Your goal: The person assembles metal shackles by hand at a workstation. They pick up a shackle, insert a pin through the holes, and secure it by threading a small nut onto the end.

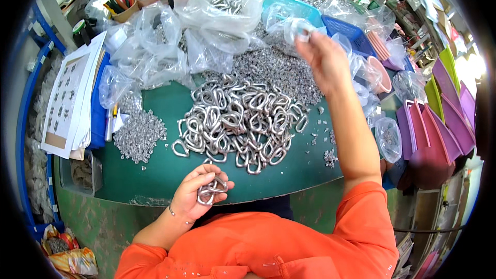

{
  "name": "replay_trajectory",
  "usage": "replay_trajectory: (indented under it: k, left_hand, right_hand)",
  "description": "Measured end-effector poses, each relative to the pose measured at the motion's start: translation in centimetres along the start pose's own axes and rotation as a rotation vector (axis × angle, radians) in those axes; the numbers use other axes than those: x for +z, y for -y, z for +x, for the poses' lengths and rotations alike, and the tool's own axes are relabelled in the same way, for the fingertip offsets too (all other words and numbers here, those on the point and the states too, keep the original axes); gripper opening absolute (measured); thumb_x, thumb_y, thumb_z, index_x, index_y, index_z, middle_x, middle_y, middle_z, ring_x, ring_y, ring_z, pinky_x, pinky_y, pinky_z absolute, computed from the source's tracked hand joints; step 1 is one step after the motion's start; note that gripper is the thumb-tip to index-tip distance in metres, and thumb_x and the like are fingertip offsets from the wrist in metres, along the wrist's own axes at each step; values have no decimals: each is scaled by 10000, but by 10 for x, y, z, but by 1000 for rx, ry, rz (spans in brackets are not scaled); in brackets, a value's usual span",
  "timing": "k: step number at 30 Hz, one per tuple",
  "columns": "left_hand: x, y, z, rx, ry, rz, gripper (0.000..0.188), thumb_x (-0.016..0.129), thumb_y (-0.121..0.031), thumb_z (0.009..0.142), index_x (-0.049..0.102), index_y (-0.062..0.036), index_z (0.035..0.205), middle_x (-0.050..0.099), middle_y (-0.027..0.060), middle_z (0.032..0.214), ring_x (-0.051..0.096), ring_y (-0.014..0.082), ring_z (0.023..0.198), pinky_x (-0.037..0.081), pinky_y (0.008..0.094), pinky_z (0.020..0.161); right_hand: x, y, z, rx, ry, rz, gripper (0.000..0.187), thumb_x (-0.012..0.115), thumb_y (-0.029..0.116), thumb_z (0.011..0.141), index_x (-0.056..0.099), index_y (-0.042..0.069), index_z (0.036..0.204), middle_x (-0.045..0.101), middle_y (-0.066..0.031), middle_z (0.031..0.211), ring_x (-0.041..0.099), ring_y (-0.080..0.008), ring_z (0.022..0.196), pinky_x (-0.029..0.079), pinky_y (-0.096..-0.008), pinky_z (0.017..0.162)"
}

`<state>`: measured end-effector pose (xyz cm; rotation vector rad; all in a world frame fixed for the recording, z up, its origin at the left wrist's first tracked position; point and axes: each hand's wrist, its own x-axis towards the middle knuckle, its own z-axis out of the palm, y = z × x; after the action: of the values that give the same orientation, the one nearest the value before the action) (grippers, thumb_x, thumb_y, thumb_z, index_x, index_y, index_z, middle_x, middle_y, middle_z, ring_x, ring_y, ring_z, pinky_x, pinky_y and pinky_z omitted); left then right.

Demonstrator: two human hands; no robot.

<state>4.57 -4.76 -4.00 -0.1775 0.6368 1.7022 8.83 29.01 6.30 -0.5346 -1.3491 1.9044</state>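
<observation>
Links [243,119] of silvery metal lie in a tangled heap at the middle of the green table [305,168], and a few held links [211,191] sit in the left hand [191,192], low in front of the orange shirt [243,243] and near the table's front edge. Its fingers curl round them with the thumb lying along one side; how many there are, or whether they are joined, I cannot tell. The right hand [325,62] reaches far out above the big pile of small clear pieces [279,70], fingers bent, their tips at a clear plastic item [298,28]; whether they pinch it or only touch it is not plain

Should the left fingers slacken, the held links could slide off over the edge to the floor [310,212], being smooth and only loosely cupped. The heap borders directly on the clear pieces, so pulling at one link might drag its neighbours along and mix the two. A low sweep of the right forearm [351,129] could scatter the loose bits beside it. Thin plastic bags [155,57] crowd the far side, and a snagged one would probably tip and spill
</observation>
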Motion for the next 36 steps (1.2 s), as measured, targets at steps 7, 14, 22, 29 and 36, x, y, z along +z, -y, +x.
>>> replay_trajectory:
  k: [7, 14, 22, 29, 36]
  left_hand:
    - [9, -13, 0, -1, 17, -28, 203, 466, -47, 834, 511, 10, 1023, 585, 206, 976, 593, 362, 929, 575, 376, 642]
    - [106, -84, 57, 201, 200, 26, 180, 510, -86, 833, 509, 33, 967, 552, 229, 992, 593, 300, 879, 570, 328, 640]
    - [153, -205, 181, 354, 125, 242, 709, 469, -148, 881, -25, 33, 1356, 206, 344, 1321, 206, 443, 1265, 268, 505, 1030]
    - [88, -87, 79, 617, 37, 1208, 198, 569, -89, 818, 533, 24, 977, 570, 70, 822, 540, 124, 650, 449, 248, 565]
    - [30, -12, 36, 847, 226, 1769, 193, 643, -14, 704, 601, -13, 893, 571, 105, 898, 579, 250, 764, 473, 305, 667]
  right_hand:
    - [-33, -10, 35, -312, -196, 50, 370, 411, 12, 889, 336, -105, 1232, 427, -229, 1239, 495, -289, 1108, 431, -329, 926]
    - [-27, -31, -105, -126, -9, -231, 158, 438, 13, 872, 555, -31, 969, 600, -110, 945, 577, -162, 842, 487, -266, 682]
    - [-25, -36, -174, -181, 21, -399, 135, 476, -65, 831, 568, -35, 925, 571, -70, 887, 541, -99, 712, 441, -209, 627]
    - [-25, -63, -179, -329, 159, -930, 101, 613, -34, 732, 595, 1, 825, 577, -99, 785, 552, -168, 644, 438, -241, 570]
    - [-3, -87, -175, -315, 206, -1320, 174, 704, 195, 673, 625, 42, 697, 530, -82, 658, 538, -267, 646, 428, -361, 571]
